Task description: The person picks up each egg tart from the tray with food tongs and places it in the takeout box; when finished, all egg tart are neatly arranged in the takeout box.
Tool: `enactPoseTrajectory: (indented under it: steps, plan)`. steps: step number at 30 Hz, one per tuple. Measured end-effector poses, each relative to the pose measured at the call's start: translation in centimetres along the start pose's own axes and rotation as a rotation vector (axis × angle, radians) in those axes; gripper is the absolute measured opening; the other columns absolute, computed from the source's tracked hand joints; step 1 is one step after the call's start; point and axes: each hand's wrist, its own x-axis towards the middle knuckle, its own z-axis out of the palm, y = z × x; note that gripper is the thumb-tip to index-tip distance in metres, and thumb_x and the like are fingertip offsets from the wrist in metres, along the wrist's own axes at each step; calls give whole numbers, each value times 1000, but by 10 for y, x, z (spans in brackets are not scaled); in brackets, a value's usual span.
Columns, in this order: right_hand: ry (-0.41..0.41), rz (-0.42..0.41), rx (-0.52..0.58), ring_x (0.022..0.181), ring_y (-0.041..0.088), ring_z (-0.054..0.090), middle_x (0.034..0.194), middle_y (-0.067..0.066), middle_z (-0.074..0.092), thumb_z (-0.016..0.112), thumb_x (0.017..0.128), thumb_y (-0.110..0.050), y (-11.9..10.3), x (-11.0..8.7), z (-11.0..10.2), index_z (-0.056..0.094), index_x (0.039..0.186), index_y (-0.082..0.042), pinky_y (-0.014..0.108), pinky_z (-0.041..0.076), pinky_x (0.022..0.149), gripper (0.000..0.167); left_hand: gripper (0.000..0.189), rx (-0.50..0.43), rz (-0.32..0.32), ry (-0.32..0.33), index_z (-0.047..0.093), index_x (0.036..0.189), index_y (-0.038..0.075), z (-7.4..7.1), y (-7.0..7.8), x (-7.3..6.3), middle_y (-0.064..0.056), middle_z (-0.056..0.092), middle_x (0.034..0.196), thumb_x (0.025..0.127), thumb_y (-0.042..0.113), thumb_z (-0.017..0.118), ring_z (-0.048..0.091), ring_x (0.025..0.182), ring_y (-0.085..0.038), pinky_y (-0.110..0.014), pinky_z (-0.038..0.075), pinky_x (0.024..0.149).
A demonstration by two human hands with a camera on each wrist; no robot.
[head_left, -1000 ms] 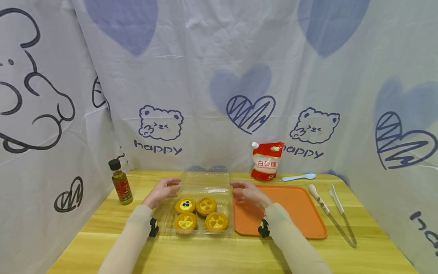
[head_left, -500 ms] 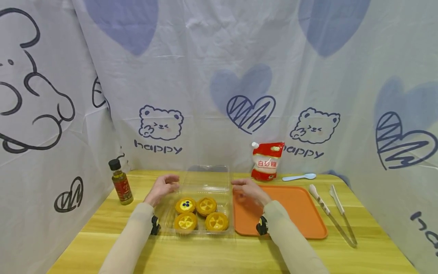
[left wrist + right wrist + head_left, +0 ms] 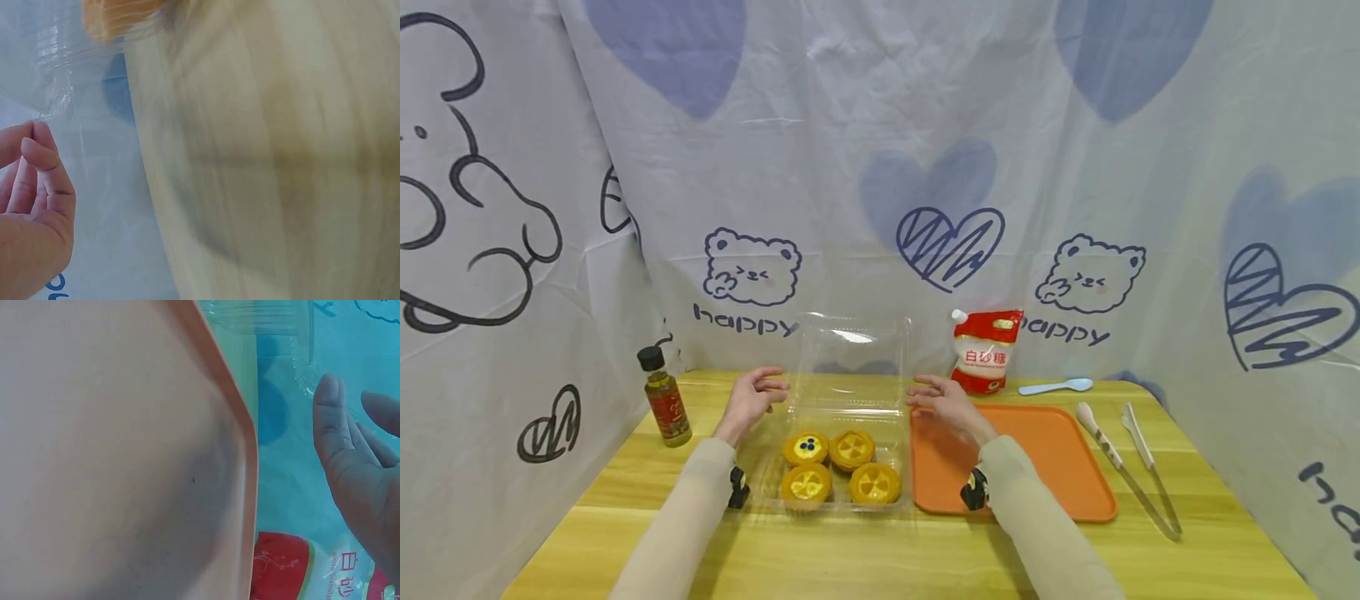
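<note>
A clear plastic box (image 3: 903, 492) on the table holds several round tarts (image 3: 874, 484), one topped with dark berries. Its hinged lid (image 3: 850, 364) stands raised at the back. My left hand (image 3: 751, 402) is at the lid's left edge; in the left wrist view thumb and finger come together right at the plastic. On the right edge, my right hand (image 3: 946, 403) has its fingertips against the lid. In the right wrist view that hand's thumb (image 3: 329, 403) and forefinger are spread apart, rather straight, beside the clear rim.
An orange tray (image 3: 1037, 467) lies right of the box, with metal tongs (image 3: 1138, 479) beyond it. Behind stand a red and white sugar bag (image 3: 987, 354) and a pale blue spoon (image 3: 1056, 387). A bottle (image 3: 666, 400) with a black cap is at left.
The lid has swung up, its far edge rising well above the table's back edge. Both hands have moved up and slightly away with it, the left one more. The tarts stay put.
</note>
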Motion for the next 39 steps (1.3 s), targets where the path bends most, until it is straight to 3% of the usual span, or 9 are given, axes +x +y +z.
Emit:
enactPoseTrajectory:
  steps: [7, 16, 23, 27, 33, 39]
  plan:
    - [-3, -25, -40, 117, 34, 61, 139, 29, 51, 55, 97, 2, 0, 0, 1, 40, 146, 3, 52, 46, 104, 52, 42, 17, 26, -17, 53, 135, -3, -3, 3, 1, -25, 64, 115, 94, 0, 61, 63, 76, -9, -25, 55, 66]
    - [-8, -68, -97, 120, 37, 59, 138, 30, 52, 59, 94, 1, -2, 0, 2, 46, 142, 3, 52, 45, 105, 49, 31, -17, 43, -9, 58, 124, -8, -5, 4, 0, -30, 62, 117, 94, -1, 60, 68, 84, -17, -47, 58, 86]
    - [-21, -96, -101, 118, 34, 61, 138, 31, 51, 59, 95, 1, -1, 0, 1, 49, 137, 8, 51, 45, 105, 44, 31, -95, 15, -11, 56, 125, -12, -6, 3, -3, -33, 58, 123, 96, -1, 56, 69, 87, -17, -38, 58, 88]
    - [-27, -89, -88, 118, 33, 62, 134, 30, 55, 56, 99, -6, 1, -2, 1, 52, 132, 10, 51, 44, 106, 37, 29, -147, 25, -7, 57, 122, -15, -6, 2, -9, -34, 60, 121, 98, -2, 52, 71, 90, -19, -40, 56, 92]
    - [-31, -69, -66, 124, 42, 55, 132, 34, 54, 46, 105, -17, 4, -3, 3, 49, 130, 18, 52, 44, 105, 43, 31, -206, -1, 1, 60, 118, -17, -9, -3, -17, -25, 69, 112, 100, 6, 51, 72, 89, -15, -36, 56, 91]
    - [1, -57, -64, 121, 44, 56, 130, 34, 56, 51, 103, -14, 6, -5, 4, 52, 129, 17, 51, 46, 103, 41, 37, -209, 3, -41, 64, 116, -13, -13, -6, -23, -16, 72, 111, 97, 19, 60, 71, 97, -22, -46, 51, 100]
